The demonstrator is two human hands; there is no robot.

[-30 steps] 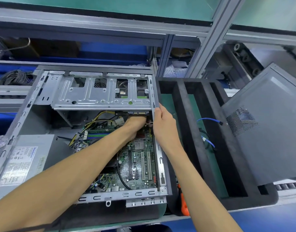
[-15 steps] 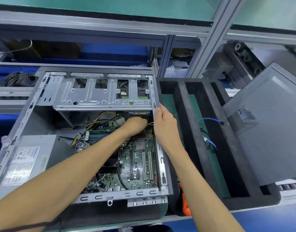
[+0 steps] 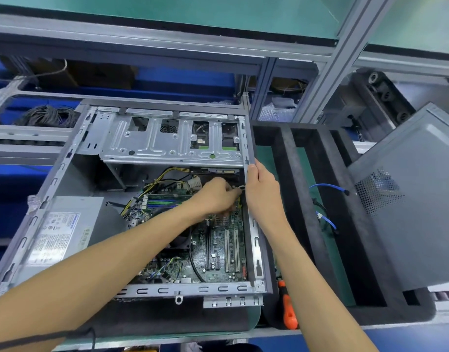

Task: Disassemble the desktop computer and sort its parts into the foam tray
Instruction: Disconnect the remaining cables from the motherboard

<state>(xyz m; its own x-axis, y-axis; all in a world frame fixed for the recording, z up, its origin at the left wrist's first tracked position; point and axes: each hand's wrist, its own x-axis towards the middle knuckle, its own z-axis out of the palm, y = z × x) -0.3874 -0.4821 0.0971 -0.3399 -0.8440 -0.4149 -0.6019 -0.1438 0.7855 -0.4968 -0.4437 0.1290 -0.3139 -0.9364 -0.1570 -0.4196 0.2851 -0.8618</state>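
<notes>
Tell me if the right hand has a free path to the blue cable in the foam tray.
Probably yes: the right hand rests on the computer case's right edge, and the blue cable lies uncovered in the open foam tray slot just beside it.

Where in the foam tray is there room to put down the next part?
The foam tray's left slot, beside the computer case, looks bare green. The middle slot holds blue cables. The right end is covered by the leaning side panel. An orange screwdriver crowds the near-left corner.
</notes>
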